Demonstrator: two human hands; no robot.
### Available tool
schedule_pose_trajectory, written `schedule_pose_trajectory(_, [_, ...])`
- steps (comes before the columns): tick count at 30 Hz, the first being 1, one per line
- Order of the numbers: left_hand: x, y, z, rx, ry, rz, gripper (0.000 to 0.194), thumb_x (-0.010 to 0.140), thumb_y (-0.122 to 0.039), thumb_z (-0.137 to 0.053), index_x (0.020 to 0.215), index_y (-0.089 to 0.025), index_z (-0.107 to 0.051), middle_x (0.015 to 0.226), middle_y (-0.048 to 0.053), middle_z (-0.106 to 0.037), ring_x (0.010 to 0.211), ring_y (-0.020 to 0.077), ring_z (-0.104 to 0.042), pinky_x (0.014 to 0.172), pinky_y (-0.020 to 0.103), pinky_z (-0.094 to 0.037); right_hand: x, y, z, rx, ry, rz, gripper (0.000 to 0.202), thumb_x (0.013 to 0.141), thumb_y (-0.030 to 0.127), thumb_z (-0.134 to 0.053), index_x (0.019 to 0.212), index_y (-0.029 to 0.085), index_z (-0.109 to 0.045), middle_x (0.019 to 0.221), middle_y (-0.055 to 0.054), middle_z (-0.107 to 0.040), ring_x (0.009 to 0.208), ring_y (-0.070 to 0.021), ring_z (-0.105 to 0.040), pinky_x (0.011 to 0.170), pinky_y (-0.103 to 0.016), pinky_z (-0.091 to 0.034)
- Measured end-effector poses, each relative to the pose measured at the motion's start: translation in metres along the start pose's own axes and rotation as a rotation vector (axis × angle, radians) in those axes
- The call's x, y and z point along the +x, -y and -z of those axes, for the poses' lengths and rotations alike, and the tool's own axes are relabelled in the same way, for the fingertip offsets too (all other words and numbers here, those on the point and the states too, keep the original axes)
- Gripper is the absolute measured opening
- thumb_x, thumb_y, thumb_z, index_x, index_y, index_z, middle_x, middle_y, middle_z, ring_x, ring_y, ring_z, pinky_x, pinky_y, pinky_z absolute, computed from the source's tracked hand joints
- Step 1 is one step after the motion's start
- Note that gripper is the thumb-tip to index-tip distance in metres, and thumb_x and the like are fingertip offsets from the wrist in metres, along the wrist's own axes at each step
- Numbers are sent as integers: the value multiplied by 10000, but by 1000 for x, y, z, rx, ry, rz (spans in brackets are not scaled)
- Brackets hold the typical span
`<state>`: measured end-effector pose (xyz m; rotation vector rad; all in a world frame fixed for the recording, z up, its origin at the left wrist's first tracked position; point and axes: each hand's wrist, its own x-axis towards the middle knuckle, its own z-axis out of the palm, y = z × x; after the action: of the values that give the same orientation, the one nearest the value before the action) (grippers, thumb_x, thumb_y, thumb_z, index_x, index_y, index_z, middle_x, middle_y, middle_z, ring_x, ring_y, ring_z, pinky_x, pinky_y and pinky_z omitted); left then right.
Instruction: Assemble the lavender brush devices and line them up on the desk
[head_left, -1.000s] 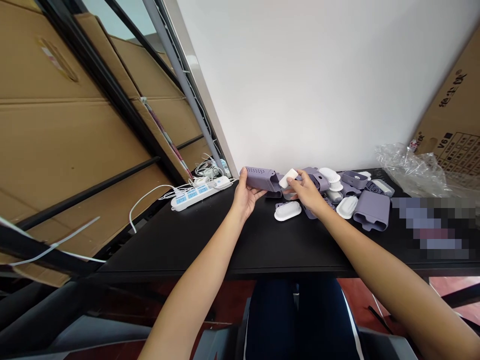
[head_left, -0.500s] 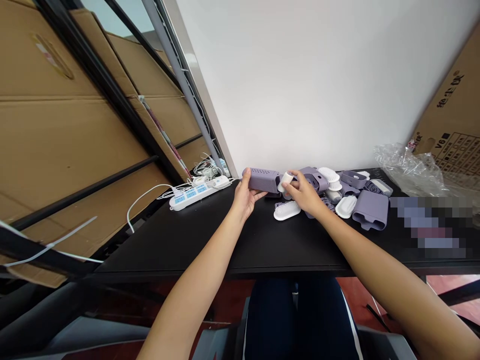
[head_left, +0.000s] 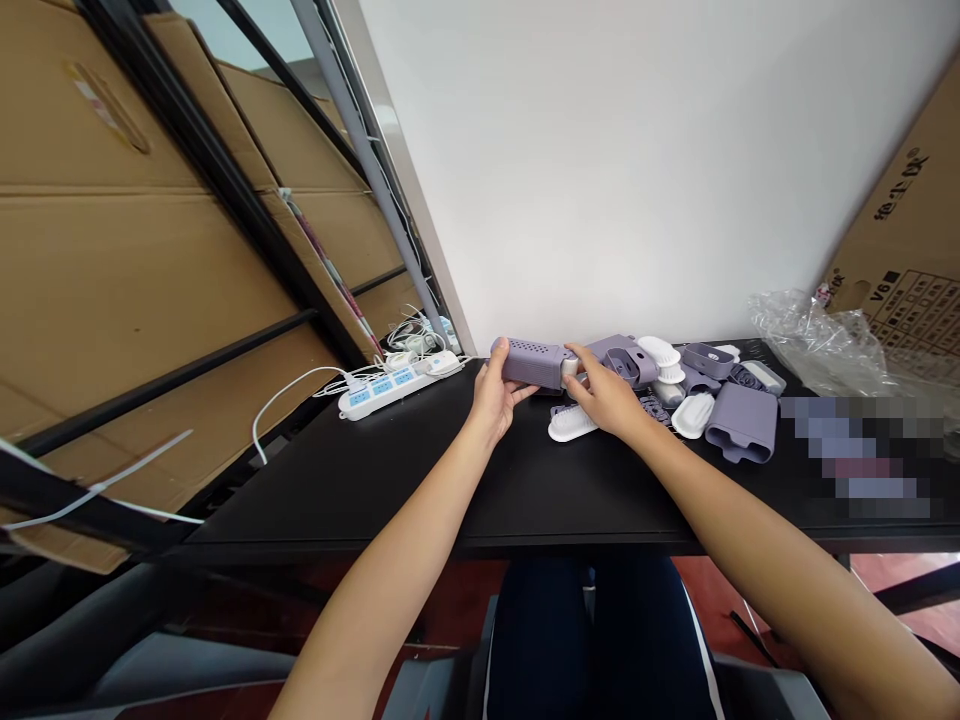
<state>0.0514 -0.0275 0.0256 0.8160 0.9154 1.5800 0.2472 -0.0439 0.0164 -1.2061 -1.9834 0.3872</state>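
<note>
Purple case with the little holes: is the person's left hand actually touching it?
Touching. The head view shows the left hand gripping the purple case, thumb over its left end, fingers beneath.

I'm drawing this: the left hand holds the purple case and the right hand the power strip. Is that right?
No, the head view shows the right hand holding a white piece, not the power strip. The left hand holds the purple case.

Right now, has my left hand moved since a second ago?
Yes, slightly: your left hand, holding the purple perforated case, has shifted right, away from the power strip.
</note>
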Motion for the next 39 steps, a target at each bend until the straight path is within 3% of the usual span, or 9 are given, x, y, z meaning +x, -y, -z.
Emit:
schedule_pose_trajectory(7, [-3, -2, -4, -30, -31, 1, 465, 857, -571, -714, 1148, -217, -631, 1183, 116, -714, 1011, 262, -735, 926, 500, -600, -1, 6, -2, -21, -25, 24, 524, 997, 403, -466, 1515, 335, -422, 1261, -79, -693, 912, -275, -714, 823, -414, -539])
schedule_pose_trajectory(12, [-4, -5, -6, -30, -53, -10, 438, 852, -553, -723, 1128, -226, -625, 1138, 97, -725, 999, 254, -737, 922, 486, -604, 0, 9, -4, 27, -43, 27, 520, 976, 362, -496, 1490, 304, -445, 1209, -90, -704, 926, -277, -711, 876, -440, -546])
schedule_pose_trajectory(15, [-3, -6, -6, -22, -61, -6, 423, 866, -550, -708, 1124, -225, -623, 1141, 100, -723, 971, 263, -743, 908, 505, -610, 3, 5, -4, 165, -33, 51, 507, 962, 351, -514, 1464, 292, -469, 1192, -84, -692, 957, -257, -703, 892, -436, -564])
schedule_pose_trajectory(19, [-1, -8, -4, -10, -38, 46, 453, 872, -578, -693, 1146, -224, -621, 1181, 114, -721, 969, 275, -748, 909, 527, -610, 8, -4, -1, 521, 18, -53, 556, 934, 413, -550, 1468, 291, -459, 1101, -59, -670, 953, -224, -683, 703, -350, -621])
schedule_pose_trajectory(22, [1, -8, -2, -13, -30, 56, 499, 848, -601, -717, 1166, -227, -625, 1210, 123, -718, 1025, 284, -743, 936, 519, -601, 10, -9, 0, 630, 31, -113, 613, 906, 441, -593, 1483, 290, -453, 1035, -40, -650, 967, -213, -669, 650, -312, -625])
schedule_pose_trajectory(28, [5, -5, 1, -21, -43, 78, 565, 827, -628, -734, 1201, -220, -620, 1217, 139, -719, 1058, 292, -739, 968, 522, -586, 12, -12, -3, 625, 29, -171, 644, 908, 450, -617, 1498, 256, -450, 983, -53, -669, 1008, -244, -693, 605, -298, -620])
schedule_pose_trajectory(34, [2, -5, -3, -26, -69, 105, 532, 821, -589, -761, 1171, -210, -630, 1213, 132, -717, 1038, 288, -741, 981, 547, -577, 13, -17, -7, 475, 20, -140, 588, 945, 433, -581, 1499, 276, -465, 1008, -61, -701, 918, -237, -711, 598, -318, -606])
schedule_pose_trajectory(39, [0, -6, -4, -19, -77, 104, 490, 841, -561, -748, 1155, -201, -637, 1212, 127, -711, 1016, 290, -741, 979, 573, -571, 10, -11, -2, 237, 14, -14, 550, 981, 376, -550, 1513, 259, -472, 1120, -83, -739, 950, -248, -719, 846, -407, -587])
